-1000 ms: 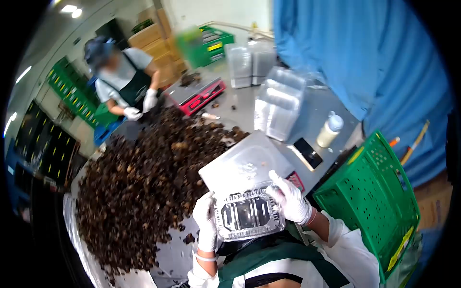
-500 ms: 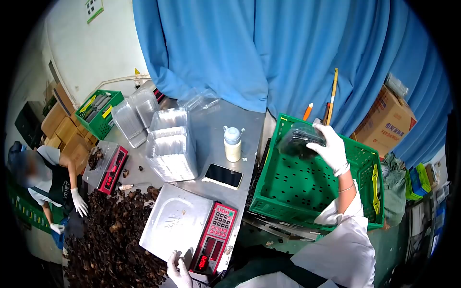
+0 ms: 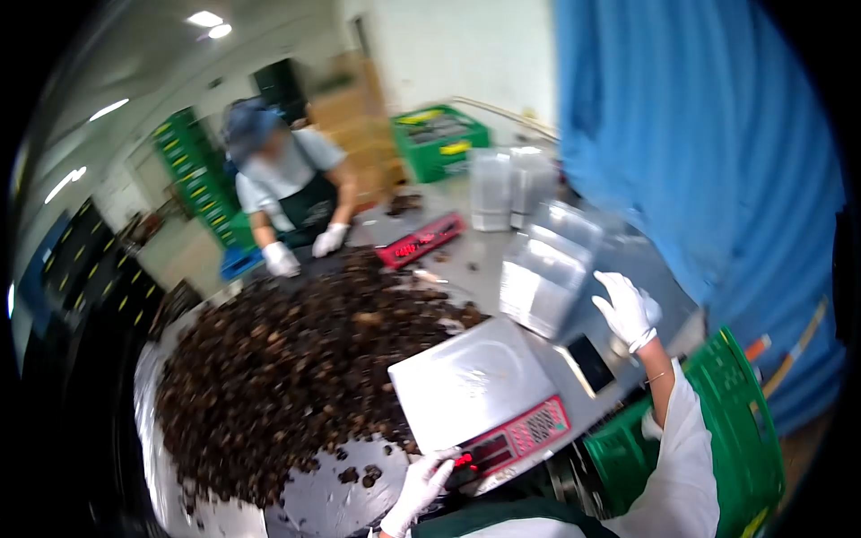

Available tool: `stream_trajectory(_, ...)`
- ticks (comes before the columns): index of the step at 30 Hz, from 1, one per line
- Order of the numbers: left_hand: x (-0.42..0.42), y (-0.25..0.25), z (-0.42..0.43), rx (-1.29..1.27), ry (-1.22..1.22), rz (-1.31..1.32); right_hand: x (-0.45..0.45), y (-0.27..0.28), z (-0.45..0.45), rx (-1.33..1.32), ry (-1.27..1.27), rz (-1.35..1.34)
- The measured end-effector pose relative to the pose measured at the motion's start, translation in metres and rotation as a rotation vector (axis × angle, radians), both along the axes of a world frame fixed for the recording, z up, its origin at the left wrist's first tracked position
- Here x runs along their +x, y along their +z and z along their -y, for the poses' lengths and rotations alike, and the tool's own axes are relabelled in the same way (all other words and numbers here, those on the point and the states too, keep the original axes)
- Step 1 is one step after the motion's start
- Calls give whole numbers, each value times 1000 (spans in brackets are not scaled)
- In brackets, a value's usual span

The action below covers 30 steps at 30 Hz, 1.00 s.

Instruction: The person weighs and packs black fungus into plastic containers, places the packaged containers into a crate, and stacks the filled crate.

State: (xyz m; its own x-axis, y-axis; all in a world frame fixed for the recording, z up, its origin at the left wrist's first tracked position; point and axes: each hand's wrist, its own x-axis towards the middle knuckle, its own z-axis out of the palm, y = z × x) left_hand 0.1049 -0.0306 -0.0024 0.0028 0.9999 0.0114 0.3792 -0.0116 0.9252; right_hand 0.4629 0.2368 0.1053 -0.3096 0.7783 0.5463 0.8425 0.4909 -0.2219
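Note:
My right hand, in a white glove, is raised over the metal table with its fingers spread and nothing in them. It is just right of a tall stack of clear plastic containers. My gloved left hand is at the front corner of a digital scale, beside its lit red display, fingers apart and holding nothing. The scale's metal plate is bare. Left of it spreads a large heap of dark brown, mushroom-like pieces.
A green crate stands at my right, partly behind my sleeve. A phone lies by the scale. Across the heap, a co-worker in white gloves stands near a second red scale. A blue curtain hangs at right.
My right hand has let go of the filled clear container it held over the green crate and moved left to the container stack. The view has swung left. My left hand stays by the scale.

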Motion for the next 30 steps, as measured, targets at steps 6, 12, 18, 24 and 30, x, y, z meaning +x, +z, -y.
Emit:
stream_trajectory(6, -31, 0, 61, -144, 514, 193, -47, -66, -73, 33, -7, 274)
stream_trajectory(12, -41, -31, 116, -190, 776, 337, -46, -33, -69, -34, 33, 3)
stream_trajectory(18, -44, -35, 119, -167, 664, 326, -4, -10, -94, -187, 107, -1086)
stream_trajectory(24, -84, -31, 129, -185, 572, 155, -93, 31, 49, -226, 326, -234)
stream_trajectory(30, -149, -30, 158, -138, 588, 126, -133, -45, 126, -387, 411, 427)
